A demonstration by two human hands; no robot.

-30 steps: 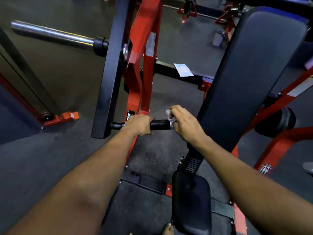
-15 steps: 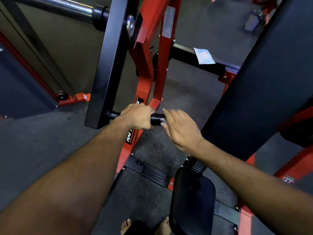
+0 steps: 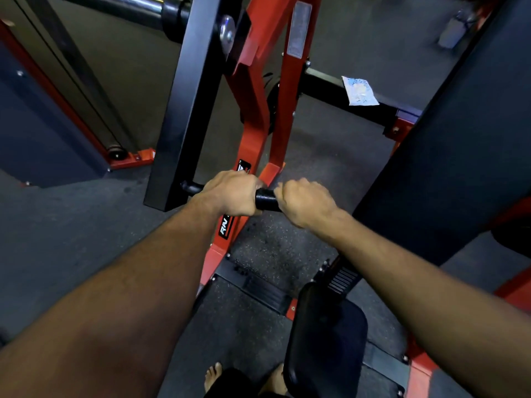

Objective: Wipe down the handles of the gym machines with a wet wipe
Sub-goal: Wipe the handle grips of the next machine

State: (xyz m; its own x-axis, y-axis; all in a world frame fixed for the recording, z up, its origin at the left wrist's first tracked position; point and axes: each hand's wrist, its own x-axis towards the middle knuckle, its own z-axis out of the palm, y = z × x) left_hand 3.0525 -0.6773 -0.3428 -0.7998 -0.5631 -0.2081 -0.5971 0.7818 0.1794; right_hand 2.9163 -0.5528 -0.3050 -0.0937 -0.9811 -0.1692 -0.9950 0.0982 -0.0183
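A black rubber handle (image 3: 265, 199) sticks out sideways from the black lever arm (image 3: 184, 110) of a red gym machine. My left hand (image 3: 230, 193) grips the inner part of the handle. My right hand (image 3: 304, 202) is curled over the handle's outer end, touching it. The wet wipe seen earlier in that hand is hidden under the fingers. Only a short stretch of handle shows between the two hands.
A pale wipes packet (image 3: 359, 90) lies on a black crossbar behind the red frame (image 3: 253, 110). A large black back pad (image 3: 459, 139) rises at the right and a black seat pad (image 3: 324, 340) sits below. A chrome bar (image 3: 138, 4) crosses the top left. Bare feet show at the bottom.
My right hand went from pinching the wipe at the handle's tip, through a flatter pose, to curling over the handle end. The left hand kept its grip. The view shifted closer.
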